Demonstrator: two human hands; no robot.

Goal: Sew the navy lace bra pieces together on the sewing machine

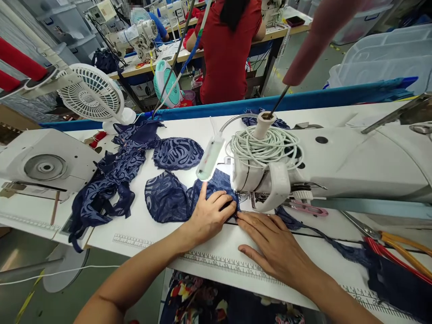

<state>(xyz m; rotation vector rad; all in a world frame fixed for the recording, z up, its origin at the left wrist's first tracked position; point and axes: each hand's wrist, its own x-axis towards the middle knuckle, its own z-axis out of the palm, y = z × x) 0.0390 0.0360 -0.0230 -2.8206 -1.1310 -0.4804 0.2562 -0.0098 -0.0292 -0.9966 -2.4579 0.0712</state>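
A navy lace bra piece (168, 196) lies on the white table, and its right end runs under the sewing machine's needle area (248, 198). My left hand (211, 211) rests on that lace with its fingers spread, tips pressing it down just left of the machine foot. Flat on the table in front of the needle is my right hand (270, 238), thumb apart and fingertips at the fabric's near edge. Behind lies another navy lace cup (177, 153). The fabric under my fingertips is partly hidden.
A heap of navy lace pieces (124, 166) lies at left, near a white fan (91, 92). Coiled pale cord (265, 146) sits on the machine head, beside a small lamp (209, 157). Orange-handled scissors (381, 234) and a navy strip (340, 249) are right. A co-worker in red (226, 49) sits ahead.
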